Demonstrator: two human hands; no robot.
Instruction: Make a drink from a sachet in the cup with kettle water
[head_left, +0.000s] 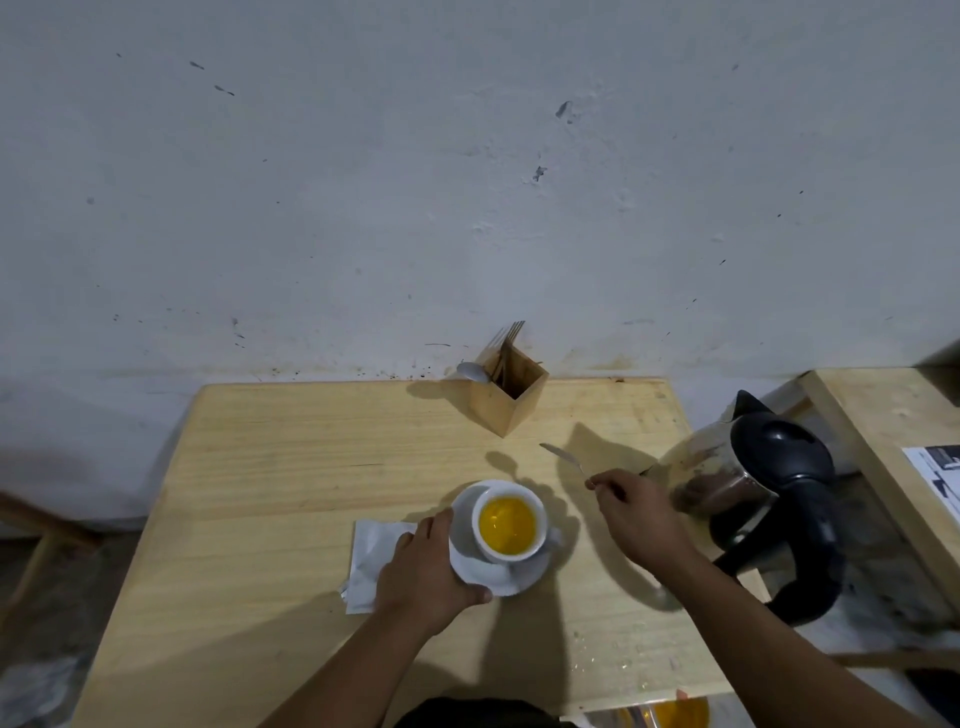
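A white cup (509, 526) full of yellow-orange drink stands on a white saucer (524, 577) in the middle of the wooden table (270, 499). My left hand (426, 571) grips the saucer's left rim. My right hand (634, 514) is to the right of the cup and pinches the handle of a metal spoon (561, 457), whose bowl points up and left above the table. A steel kettle (753, 493) with a black lid and handle stands at the table's right edge, close behind my right hand. A white torn sachet or paper (371, 556) lies flat left of the saucer, partly under my left hand.
A wooden cutlery box (511, 400) with forks and a spoon stands at the table's back edge against the wall. A second wooden surface (883, 415) with a printed sheet is at the right. A yellow object (680, 714) shows below the table's front edge.
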